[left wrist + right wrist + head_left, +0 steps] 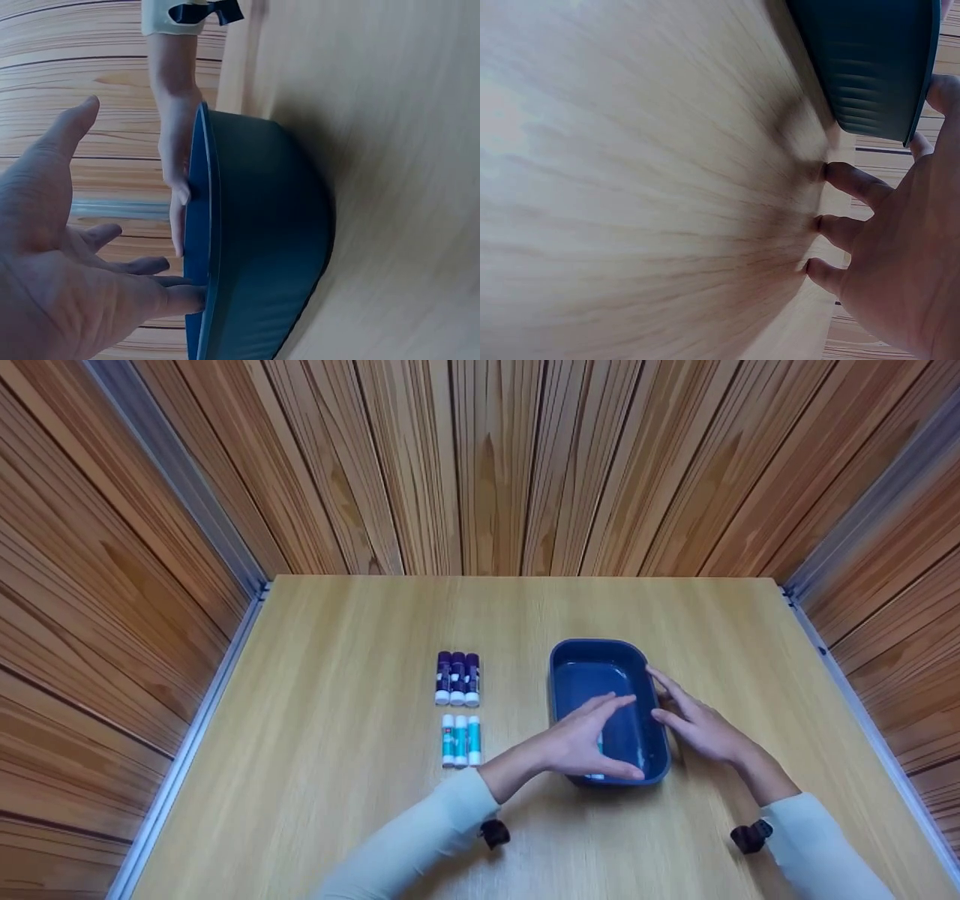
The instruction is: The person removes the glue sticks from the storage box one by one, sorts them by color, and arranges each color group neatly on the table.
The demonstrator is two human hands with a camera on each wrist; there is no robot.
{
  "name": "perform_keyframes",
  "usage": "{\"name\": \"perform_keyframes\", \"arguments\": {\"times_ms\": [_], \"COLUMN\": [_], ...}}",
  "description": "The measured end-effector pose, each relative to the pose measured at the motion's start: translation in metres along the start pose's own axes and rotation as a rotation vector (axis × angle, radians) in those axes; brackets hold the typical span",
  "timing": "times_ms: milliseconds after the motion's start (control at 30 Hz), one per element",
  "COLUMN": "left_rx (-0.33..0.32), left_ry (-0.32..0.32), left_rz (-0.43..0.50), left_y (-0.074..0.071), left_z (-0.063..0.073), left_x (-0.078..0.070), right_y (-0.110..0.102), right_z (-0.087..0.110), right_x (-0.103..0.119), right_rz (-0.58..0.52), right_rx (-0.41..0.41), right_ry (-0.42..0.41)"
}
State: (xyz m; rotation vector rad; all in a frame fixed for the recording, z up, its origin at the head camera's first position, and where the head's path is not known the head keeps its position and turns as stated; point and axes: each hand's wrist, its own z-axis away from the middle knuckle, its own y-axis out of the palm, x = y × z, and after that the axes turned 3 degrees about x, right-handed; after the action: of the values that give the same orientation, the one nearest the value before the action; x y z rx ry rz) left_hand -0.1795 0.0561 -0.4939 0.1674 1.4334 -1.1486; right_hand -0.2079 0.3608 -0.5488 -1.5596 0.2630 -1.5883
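A dark blue rectangular bin (600, 675) stands right of the table's middle. Over its near left part reaches my left hand (581, 744), thumb and fingers spread apart with nothing between them. In the left wrist view, fingers of this hand extend past the bin's rim (211, 225). Partly hidden beneath the hand, a small white and teal item (595, 776) shows inside the bin. My right hand (709, 729) is at the bin's right side, thumb and index finger right at the rim. Its other fingertips reach down to the tabletop in the right wrist view.
Left of the bin lie two rows of glue sticks: three dark purple ones with white ends (457, 679), and three teal and white ones (460, 741) nearer me. Wood-plank walls (487, 472) border the back and sides of the light wooden table (337, 697).
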Motion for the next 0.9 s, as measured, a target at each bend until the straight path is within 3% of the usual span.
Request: {"name": "perform_keyframes", "arguments": {"times_ms": [467, 733, 900], "left_rx": [0.004, -0.033, -0.032], "left_ry": [-0.054, -0.017, -0.008], "left_rz": [0.045, 0.124, 0.113], "left_y": [0.016, 0.015, 0.012], "left_z": [-0.01, -0.014, -0.015], "left_x": [0.007, 0.011, 0.011], "right_y": [0.002, 0.001, 0.0], "right_z": [0.0, 0.0, 0.0], "right_x": [-0.002, 0.0, 0.001], "right_rz": [0.002, 0.011, 0.005], "right_rx": [0.004, 0.0, 0.002], "right_ry": [0.003, 0.023, 0.014]}}
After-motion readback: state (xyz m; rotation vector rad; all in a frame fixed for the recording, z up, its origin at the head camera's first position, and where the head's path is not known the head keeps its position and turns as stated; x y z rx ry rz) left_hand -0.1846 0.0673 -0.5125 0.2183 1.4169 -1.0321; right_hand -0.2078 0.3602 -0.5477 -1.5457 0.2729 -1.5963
